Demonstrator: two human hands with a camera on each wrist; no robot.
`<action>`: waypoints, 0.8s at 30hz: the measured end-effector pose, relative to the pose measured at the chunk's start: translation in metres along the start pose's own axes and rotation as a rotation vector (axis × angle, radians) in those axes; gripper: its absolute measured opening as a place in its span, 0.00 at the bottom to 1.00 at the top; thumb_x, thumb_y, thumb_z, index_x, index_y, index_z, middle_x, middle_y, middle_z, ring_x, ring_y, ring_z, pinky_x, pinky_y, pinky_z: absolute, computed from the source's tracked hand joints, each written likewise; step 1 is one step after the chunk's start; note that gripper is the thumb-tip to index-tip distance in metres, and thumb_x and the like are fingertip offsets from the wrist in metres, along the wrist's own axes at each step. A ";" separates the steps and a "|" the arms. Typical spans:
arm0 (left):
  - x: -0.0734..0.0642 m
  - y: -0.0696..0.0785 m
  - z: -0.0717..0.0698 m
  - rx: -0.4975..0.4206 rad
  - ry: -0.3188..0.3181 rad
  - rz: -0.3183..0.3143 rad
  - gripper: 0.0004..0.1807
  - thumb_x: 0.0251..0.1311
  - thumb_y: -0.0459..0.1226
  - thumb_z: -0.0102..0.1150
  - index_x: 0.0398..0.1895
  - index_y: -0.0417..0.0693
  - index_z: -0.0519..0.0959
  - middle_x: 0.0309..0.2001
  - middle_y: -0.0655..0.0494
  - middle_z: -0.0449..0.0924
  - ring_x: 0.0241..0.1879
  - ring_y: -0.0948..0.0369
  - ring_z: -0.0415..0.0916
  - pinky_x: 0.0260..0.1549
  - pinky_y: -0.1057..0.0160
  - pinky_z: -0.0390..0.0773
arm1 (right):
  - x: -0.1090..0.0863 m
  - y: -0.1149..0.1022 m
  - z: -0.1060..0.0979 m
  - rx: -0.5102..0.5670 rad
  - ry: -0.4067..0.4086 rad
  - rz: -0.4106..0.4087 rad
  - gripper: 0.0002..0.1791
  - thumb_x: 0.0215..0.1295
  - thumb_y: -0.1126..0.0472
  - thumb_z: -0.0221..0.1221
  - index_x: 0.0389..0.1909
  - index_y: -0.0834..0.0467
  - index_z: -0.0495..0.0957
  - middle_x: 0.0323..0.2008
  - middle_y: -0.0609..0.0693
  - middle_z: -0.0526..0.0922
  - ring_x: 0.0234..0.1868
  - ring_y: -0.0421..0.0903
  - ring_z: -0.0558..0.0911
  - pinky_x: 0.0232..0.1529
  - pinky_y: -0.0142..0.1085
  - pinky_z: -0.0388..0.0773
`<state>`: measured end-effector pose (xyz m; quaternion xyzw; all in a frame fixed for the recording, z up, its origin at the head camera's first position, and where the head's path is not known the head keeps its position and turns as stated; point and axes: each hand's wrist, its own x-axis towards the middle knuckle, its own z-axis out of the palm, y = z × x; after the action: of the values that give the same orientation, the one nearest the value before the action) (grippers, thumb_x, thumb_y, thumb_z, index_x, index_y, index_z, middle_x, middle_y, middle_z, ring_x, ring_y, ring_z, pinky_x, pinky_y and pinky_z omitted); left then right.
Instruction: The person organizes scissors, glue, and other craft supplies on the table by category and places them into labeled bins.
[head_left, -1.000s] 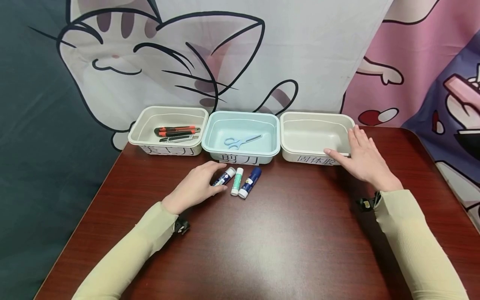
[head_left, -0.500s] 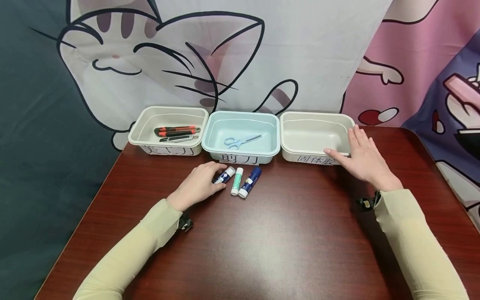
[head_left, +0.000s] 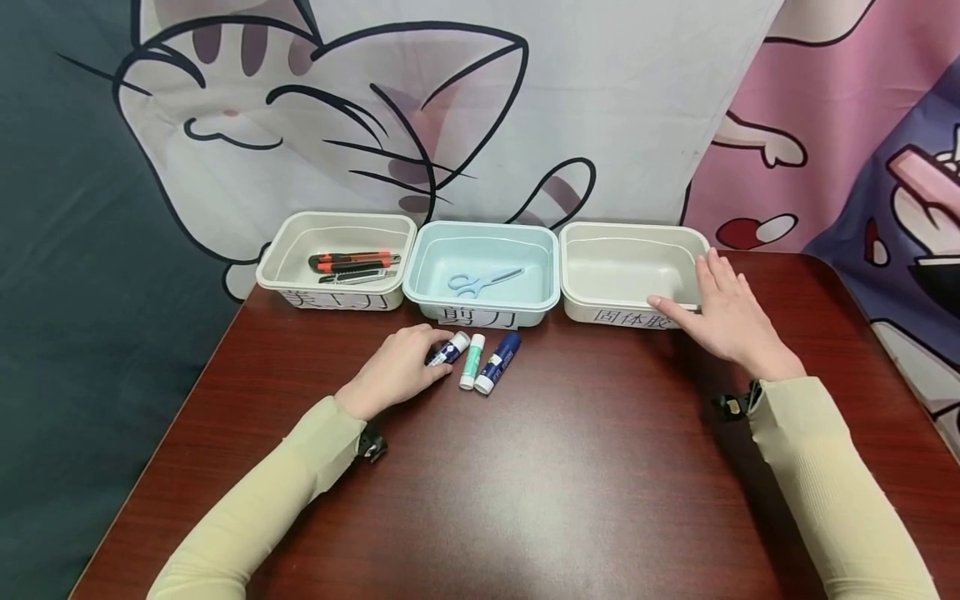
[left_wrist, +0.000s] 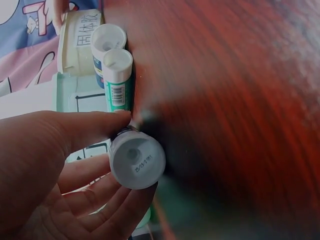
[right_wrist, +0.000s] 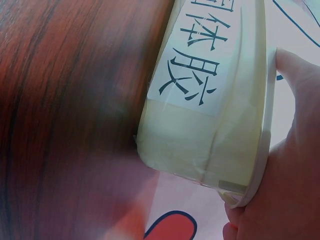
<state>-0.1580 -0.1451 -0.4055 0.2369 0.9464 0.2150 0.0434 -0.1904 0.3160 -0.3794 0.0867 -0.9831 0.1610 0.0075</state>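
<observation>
My left hand [head_left: 401, 367] grips a dark blue glue stick with white ends [head_left: 451, 349], lying on the table. In the left wrist view, the thumb lies along one side of this glue stick [left_wrist: 137, 160], fingers curled at the other; its white end faces the camera. Just right of it lie a green-and-white glue stick [head_left: 472, 363] and a larger blue glue stick [head_left: 498, 363]. My right hand [head_left: 731, 321] rests at the near right corner of the right cream bin [head_left: 611, 312], fingers straight and thumb over its front rim.
Left of that bin stand a light blue bin [head_left: 427, 292] with blue scissors [head_left: 483, 283] and a cream bin [head_left: 281, 271] with several utility knives [head_left: 352, 263]. Each bin has a label in front. A printed cloth [head_left: 637, 92] hangs behind the wooden table [head_left: 525, 483].
The left hand has shifted slightly right and closed in around the nearest glue stick. The right hand has stayed at the bin.
</observation>
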 end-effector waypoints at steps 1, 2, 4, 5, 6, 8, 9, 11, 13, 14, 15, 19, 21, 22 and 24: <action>0.000 0.000 0.000 0.001 0.001 0.000 0.24 0.60 0.37 0.72 0.59 0.40 0.82 0.43 0.51 0.81 0.39 0.57 0.78 0.42 0.55 0.79 | 0.000 0.000 0.000 -0.001 -0.001 0.000 0.59 0.71 0.30 0.50 0.76 0.76 0.42 0.77 0.74 0.37 0.78 0.64 0.36 0.74 0.60 0.32; 0.000 0.000 0.000 0.001 0.003 0.000 0.23 0.60 0.37 0.72 0.59 0.40 0.82 0.43 0.51 0.81 0.39 0.56 0.78 0.42 0.55 0.79 | 0.000 0.000 0.000 -0.001 -0.001 -0.001 0.59 0.71 0.30 0.50 0.76 0.76 0.42 0.77 0.74 0.38 0.78 0.64 0.36 0.74 0.60 0.32; -0.001 0.000 0.000 0.001 0.009 0.002 0.24 0.61 0.37 0.72 0.59 0.40 0.82 0.44 0.50 0.81 0.40 0.56 0.78 0.42 0.55 0.79 | 0.000 0.000 0.000 -0.002 -0.002 -0.003 0.59 0.71 0.30 0.50 0.76 0.76 0.42 0.77 0.74 0.38 0.78 0.65 0.36 0.74 0.60 0.32; -0.001 0.000 -0.001 0.002 0.012 0.003 0.24 0.61 0.37 0.72 0.59 0.40 0.82 0.44 0.50 0.82 0.40 0.56 0.79 0.43 0.54 0.79 | 0.000 0.000 0.000 -0.002 -0.002 -0.004 0.59 0.71 0.30 0.50 0.76 0.76 0.42 0.77 0.74 0.38 0.78 0.65 0.36 0.74 0.60 0.32; -0.001 0.000 -0.001 0.002 0.015 0.004 0.24 0.61 0.37 0.71 0.59 0.40 0.82 0.45 0.50 0.82 0.41 0.56 0.79 0.43 0.54 0.79 | 0.000 0.000 0.000 -0.003 -0.003 -0.005 0.58 0.71 0.30 0.50 0.76 0.76 0.42 0.76 0.74 0.38 0.78 0.65 0.37 0.74 0.60 0.32; -0.001 0.000 -0.001 0.002 0.019 0.007 0.24 0.61 0.37 0.71 0.60 0.40 0.82 0.46 0.50 0.82 0.41 0.55 0.79 0.43 0.54 0.79 | -0.001 0.000 0.000 -0.003 -0.003 -0.005 0.58 0.71 0.30 0.50 0.76 0.76 0.42 0.76 0.74 0.38 0.78 0.65 0.37 0.74 0.60 0.32; -0.001 0.000 -0.001 0.001 0.021 0.008 0.24 0.61 0.37 0.71 0.60 0.41 0.82 0.46 0.49 0.82 0.42 0.55 0.79 0.43 0.54 0.79 | -0.001 0.000 0.000 -0.003 -0.003 -0.006 0.58 0.71 0.30 0.50 0.76 0.76 0.42 0.76 0.74 0.38 0.78 0.65 0.37 0.74 0.60 0.32; -0.001 0.000 -0.002 -0.001 0.025 0.007 0.24 0.60 0.37 0.72 0.60 0.41 0.82 0.46 0.50 0.82 0.42 0.55 0.79 0.43 0.53 0.79 | -0.001 -0.001 0.000 -0.002 -0.003 -0.006 0.58 0.71 0.30 0.50 0.76 0.76 0.42 0.77 0.74 0.37 0.78 0.65 0.37 0.74 0.60 0.32; -0.001 0.000 -0.002 -0.003 0.028 0.005 0.24 0.60 0.37 0.72 0.60 0.41 0.82 0.45 0.50 0.82 0.41 0.55 0.79 0.43 0.53 0.80 | -0.001 -0.001 0.000 -0.001 -0.004 -0.004 0.59 0.71 0.30 0.50 0.76 0.76 0.42 0.77 0.74 0.37 0.78 0.65 0.37 0.74 0.60 0.32; -0.001 0.000 -0.002 -0.005 0.029 0.004 0.24 0.60 0.37 0.72 0.59 0.41 0.82 0.45 0.50 0.81 0.41 0.55 0.79 0.43 0.53 0.80 | -0.001 -0.001 0.000 0.000 -0.003 -0.003 0.59 0.71 0.30 0.50 0.76 0.76 0.42 0.77 0.74 0.37 0.78 0.65 0.36 0.74 0.60 0.32; -0.001 0.000 -0.003 -0.005 0.030 0.004 0.24 0.60 0.37 0.72 0.59 0.41 0.82 0.45 0.50 0.81 0.41 0.55 0.79 0.43 0.53 0.80 | -0.001 -0.001 -0.001 0.000 -0.003 -0.004 0.58 0.71 0.30 0.50 0.76 0.76 0.42 0.77 0.74 0.37 0.78 0.65 0.37 0.74 0.60 0.32; -0.001 0.000 -0.003 -0.003 0.030 0.003 0.24 0.60 0.36 0.71 0.60 0.41 0.82 0.45 0.50 0.81 0.42 0.55 0.79 0.44 0.53 0.80 | -0.001 -0.001 -0.001 0.001 -0.002 -0.003 0.59 0.71 0.30 0.50 0.76 0.76 0.42 0.77 0.74 0.37 0.78 0.65 0.36 0.74 0.60 0.32; -0.001 0.000 -0.004 -0.002 0.031 0.003 0.24 0.60 0.37 0.71 0.60 0.41 0.82 0.45 0.50 0.81 0.42 0.55 0.79 0.43 0.53 0.80 | -0.001 -0.002 -0.001 0.001 0.000 -0.006 0.58 0.71 0.30 0.50 0.76 0.76 0.42 0.77 0.74 0.37 0.78 0.65 0.37 0.74 0.60 0.32; -0.002 0.000 -0.004 -0.002 0.031 0.003 0.24 0.60 0.37 0.71 0.60 0.41 0.82 0.45 0.50 0.81 0.41 0.55 0.79 0.43 0.53 0.80 | -0.001 -0.002 -0.001 0.000 0.001 -0.007 0.58 0.71 0.30 0.50 0.76 0.76 0.42 0.77 0.74 0.38 0.78 0.65 0.37 0.74 0.60 0.32; -0.002 0.000 -0.004 -0.003 0.034 0.004 0.24 0.60 0.37 0.72 0.60 0.42 0.82 0.45 0.50 0.81 0.41 0.55 0.79 0.43 0.53 0.80 | -0.001 -0.001 -0.001 0.001 0.003 -0.009 0.58 0.71 0.31 0.50 0.76 0.76 0.42 0.76 0.75 0.38 0.78 0.65 0.37 0.73 0.60 0.32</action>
<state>-0.1571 -0.1471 -0.4023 0.2348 0.9463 0.2204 0.0273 -0.1889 0.3151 -0.3782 0.0909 -0.9826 0.1617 0.0094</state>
